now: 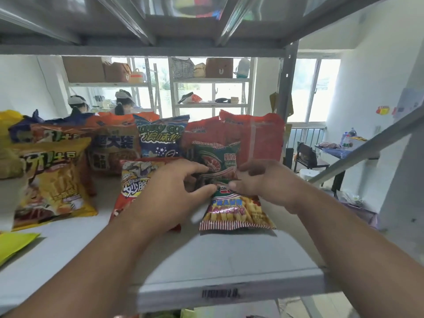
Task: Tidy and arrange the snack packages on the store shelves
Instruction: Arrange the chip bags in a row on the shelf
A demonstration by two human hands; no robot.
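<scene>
On the grey shelf [229,253], toward its right side, both hands met over a green prawn-cracker packet [220,161] standing upright. The left hand [174,189] curled its fingers round the packet's lower left edge, thumb pointing right. The right hand [259,177] pinched the packet's lower right edge, fingers bent. Just below them a second prawn-cracker packet [234,212] lay flat on the shelf, its striped hem facing the front edge, its top touching the hands. Left of it a red-and-yellow snack bag [135,180] lay partly under the left wrist. Behind stood a red bag [257,136], a blue bag [160,138] and an orange bag [114,143] in a row; a yellow bag [55,182] leaned farther left. Beyond the shelving, two people sat in the room near white racks [211,81] carrying bags.
</scene>
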